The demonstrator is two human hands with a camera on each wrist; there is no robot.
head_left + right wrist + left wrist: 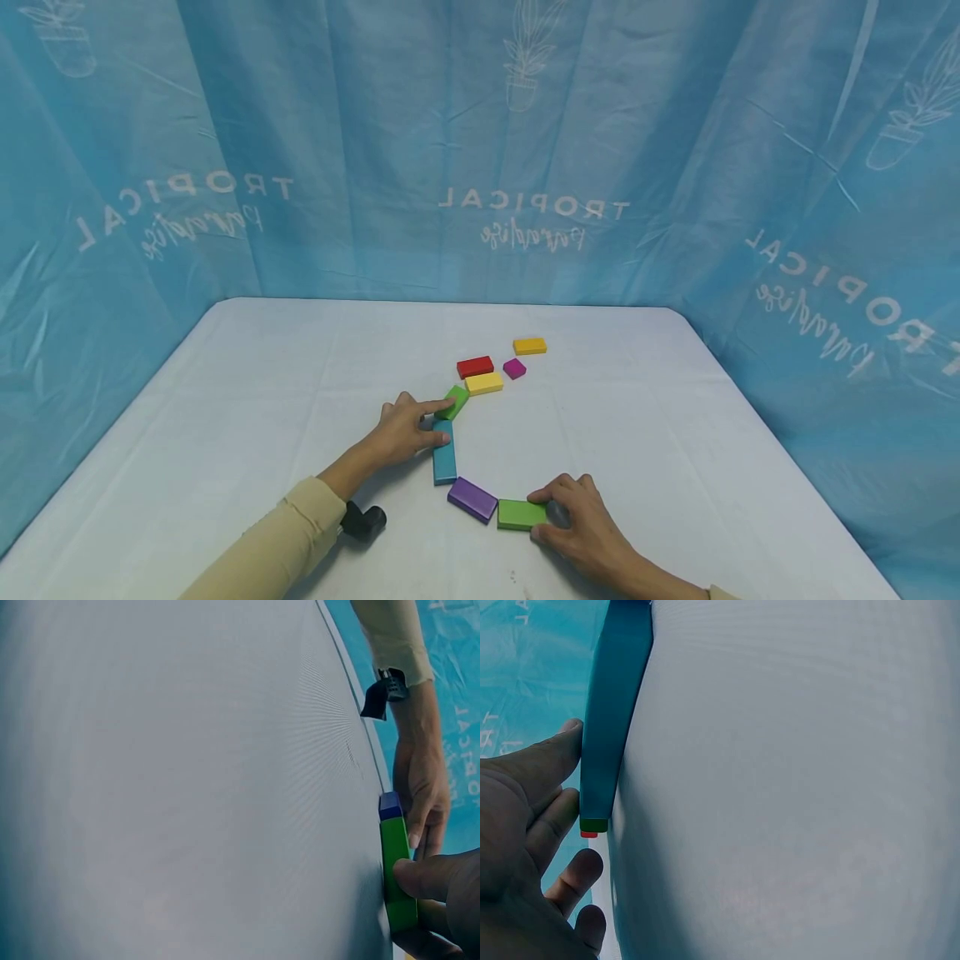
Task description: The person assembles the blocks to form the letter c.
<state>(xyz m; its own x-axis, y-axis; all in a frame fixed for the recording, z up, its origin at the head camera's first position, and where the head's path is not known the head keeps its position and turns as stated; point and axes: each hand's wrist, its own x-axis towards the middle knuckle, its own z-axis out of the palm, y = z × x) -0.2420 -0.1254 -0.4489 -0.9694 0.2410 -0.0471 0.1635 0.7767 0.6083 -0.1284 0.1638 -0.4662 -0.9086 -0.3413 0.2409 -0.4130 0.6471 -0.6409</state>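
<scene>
My left hand (401,435) reaches over the blue block (445,467), thumb against its side. Its index finger stretches straight onto a smaller green block (460,397) at the blue one's far end. In the left wrist view the fingers lie along the blue block (606,735). Nearer the front, my right hand (588,533) pinches the right end of a longer green block (519,515) between thumb and finger. A purple block (472,500) lies between this green block and the blue one, corners close together, forming a curved line. The right wrist view shows thumb on green block (394,844).
Beyond the small green block the line continues with a yellow block (484,384) and a red block (475,367). A magenta block (514,368) and an orange-yellow block (530,346) lie farther back. A blue printed curtain (480,150) surrounds the white table (300,358).
</scene>
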